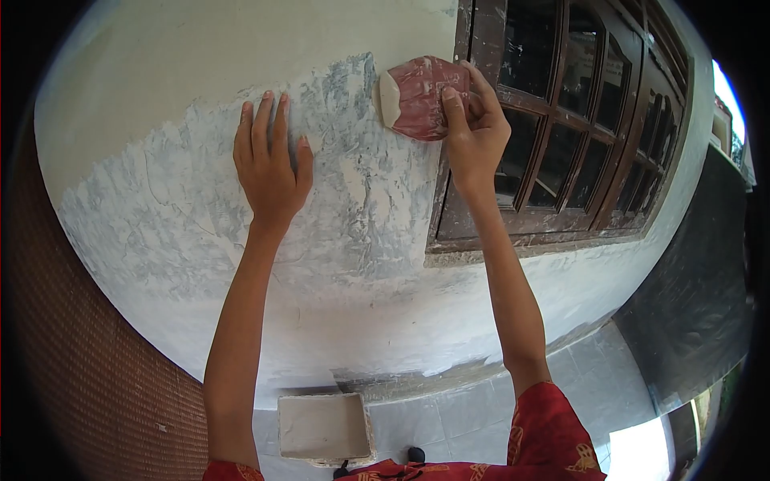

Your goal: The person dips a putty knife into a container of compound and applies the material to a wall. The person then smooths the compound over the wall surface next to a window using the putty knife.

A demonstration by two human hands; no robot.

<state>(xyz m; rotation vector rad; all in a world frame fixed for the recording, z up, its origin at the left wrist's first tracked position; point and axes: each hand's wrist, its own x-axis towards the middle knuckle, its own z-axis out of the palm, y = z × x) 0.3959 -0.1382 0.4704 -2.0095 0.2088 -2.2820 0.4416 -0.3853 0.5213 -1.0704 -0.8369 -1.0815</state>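
Observation:
My right hand (479,132) grips a reddish, ribbed plastic putty spreader (429,98), thumb on its near face and fingers behind. Pale putty coats the spreader's left edge, which lies against or close to the wall (345,305) just left of the window frame. Against the same wall, to the left, my left hand (273,164) rests flat with its fingers stretched out and nothing in it. Around both hands the surface carries patchy white and bluish-grey putty (361,184). Smoother cream wall shows above it.
A brown wooden window (553,136) with glass panes fills the right side. Below, a rectangular tub (369,429) holding pale putty stands on the grey tiled floor (413,425). A brown woven panel (96,345) is at the left, a dark sheet (690,289) at the right.

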